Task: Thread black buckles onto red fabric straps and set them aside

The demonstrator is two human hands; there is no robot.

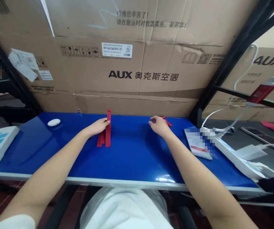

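Observation:
Over the left part of the blue tabletop (132, 152), my left hand (98, 126) is closed on a red strip (108, 135), pinched near its upper half. The strip looks flat, like fabric or ribbon, and runs nearly straight away from me. More red strips (101, 140) lie beside it, under and next to my fingers. My right hand (160, 126) hovers at the right with its fingers loosely curved and apart, holding nothing that I can see. Just behind it lies another small bundle of red strips (167, 121), partly hidden by the hand.
A large cardboard box (137, 63) walls off the back. At the right are a phone (196, 144), a white power strip (237, 159) with cables and a black frame post (227, 63). A white oval object (54, 122) and a white device (0, 143) sit left.

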